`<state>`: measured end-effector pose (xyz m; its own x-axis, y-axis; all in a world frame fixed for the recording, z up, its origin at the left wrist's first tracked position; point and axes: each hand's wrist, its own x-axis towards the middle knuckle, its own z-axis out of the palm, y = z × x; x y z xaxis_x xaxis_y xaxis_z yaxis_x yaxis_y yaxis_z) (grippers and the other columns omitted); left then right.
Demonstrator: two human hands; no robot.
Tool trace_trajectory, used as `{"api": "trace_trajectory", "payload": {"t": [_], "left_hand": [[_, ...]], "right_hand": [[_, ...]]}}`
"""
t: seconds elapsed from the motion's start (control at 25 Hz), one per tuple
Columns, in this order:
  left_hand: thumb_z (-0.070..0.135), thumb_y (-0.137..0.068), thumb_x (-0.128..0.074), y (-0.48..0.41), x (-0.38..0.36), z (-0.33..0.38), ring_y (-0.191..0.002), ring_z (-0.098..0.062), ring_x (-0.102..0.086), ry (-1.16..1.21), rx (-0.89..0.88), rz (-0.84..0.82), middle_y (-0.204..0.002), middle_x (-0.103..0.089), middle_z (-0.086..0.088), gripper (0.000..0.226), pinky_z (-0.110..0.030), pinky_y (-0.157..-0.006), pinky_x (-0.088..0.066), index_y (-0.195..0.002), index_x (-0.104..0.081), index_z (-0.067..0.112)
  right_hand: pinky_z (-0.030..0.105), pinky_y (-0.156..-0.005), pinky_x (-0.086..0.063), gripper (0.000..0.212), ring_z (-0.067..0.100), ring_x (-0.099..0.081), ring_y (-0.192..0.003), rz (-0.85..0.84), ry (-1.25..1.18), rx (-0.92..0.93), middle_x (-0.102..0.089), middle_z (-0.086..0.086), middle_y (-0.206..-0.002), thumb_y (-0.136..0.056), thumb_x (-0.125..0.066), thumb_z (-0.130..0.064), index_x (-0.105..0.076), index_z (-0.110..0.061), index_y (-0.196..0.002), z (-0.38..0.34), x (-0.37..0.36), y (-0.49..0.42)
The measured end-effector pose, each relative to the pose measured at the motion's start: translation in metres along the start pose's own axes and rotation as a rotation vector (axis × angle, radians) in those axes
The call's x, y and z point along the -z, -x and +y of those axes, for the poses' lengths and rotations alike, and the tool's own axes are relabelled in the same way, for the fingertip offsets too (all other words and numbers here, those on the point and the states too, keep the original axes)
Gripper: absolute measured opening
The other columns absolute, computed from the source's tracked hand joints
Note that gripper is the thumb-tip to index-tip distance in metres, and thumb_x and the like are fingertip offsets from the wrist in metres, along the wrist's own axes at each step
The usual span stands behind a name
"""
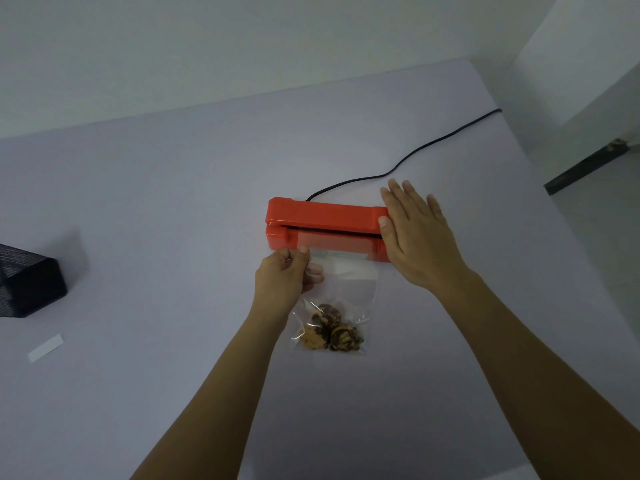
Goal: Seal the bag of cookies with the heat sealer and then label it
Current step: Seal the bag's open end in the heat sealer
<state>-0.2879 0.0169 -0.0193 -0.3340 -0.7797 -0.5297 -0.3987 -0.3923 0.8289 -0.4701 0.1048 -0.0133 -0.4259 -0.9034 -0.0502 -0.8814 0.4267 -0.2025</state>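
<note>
Heat sealer point(325, 225): red, lying lengthwise toward the far right part of the counter point(156, 202); its lid is lowered to a narrow slot along the front.
Cord point(408, 157): black, running from the back of the sealer toward the far right corner of the counter.
Bag of cookies point(337, 296): clear plastic, flat on the counter just in front of the sealer; its open top edge lies against the sealer's front, at or in the slot, which of the two cannot be told.
Cookies point(330, 329): three or so, brown with dark patches, gathered at the bag's near end.
Left hand point(285, 277): grip closed in a pinch on the bag's upper left edge, thumb on top, other fingers under the film.
Right hand point(415, 233): grip spread flat, fingers extended, holding nothing; palm over the right end of the sealer, thumb against the lid end.
Label point(46, 347): white strip, lying by the left edge of the counter, well apart from both hands.
Mesh holder point(27, 282): black, at the left edge, beyond the label.
</note>
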Motion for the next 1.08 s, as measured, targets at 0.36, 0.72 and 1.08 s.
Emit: {"api": "trace_trajectory", "payload": {"t": [0.36,0.72,1.08], "left_hand": [[0.027,-0.095,-0.051,-0.0004,-0.0005,0.0001,-0.043,0.0,-0.059,-0.007,0.019,-0.002,-0.056,-0.064,0.005,0.035,-0.015,-0.048,-0.05,-0.092,-0.062,-0.006],[0.025,-0.096,-0.05,-0.0009,-0.0017,-0.0013,-0.044,0.0,-0.059,0.005,0.019,0.011,-0.071,-0.069,-0.004,0.03,-0.02,-0.053,-0.051,-0.09,-0.062,-0.002],[0.024,-0.095,-0.051,0.0016,-0.0032,0.0024,-0.042,0.0,-0.058,-0.003,0.021,0.018,-0.058,-0.066,0.003,0.028,-0.015,-0.047,-0.049,-0.084,-0.061,0.0]], "right_hand": [[0.039,-0.118,-0.017,0.069,0.026,-0.021,-0.143,0.015,-0.072,0.004,-0.023,0.012,-0.155,-0.091,-0.006,-0.045,-0.024,-0.006,-0.145,0.0023,-0.0061,-0.0029],[0.038,-0.118,-0.017,0.068,0.026,-0.023,-0.142,0.019,-0.079,0.011,-0.025,0.013,-0.154,-0.092,-0.006,-0.044,-0.024,-0.005,-0.145,0.0024,-0.0061,-0.0029],[0.038,-0.118,-0.015,0.068,0.026,-0.022,-0.143,0.018,-0.087,0.012,-0.025,0.012,-0.154,-0.091,-0.006,-0.044,-0.024,-0.006,-0.145,0.0041,-0.0051,-0.0022]]}}
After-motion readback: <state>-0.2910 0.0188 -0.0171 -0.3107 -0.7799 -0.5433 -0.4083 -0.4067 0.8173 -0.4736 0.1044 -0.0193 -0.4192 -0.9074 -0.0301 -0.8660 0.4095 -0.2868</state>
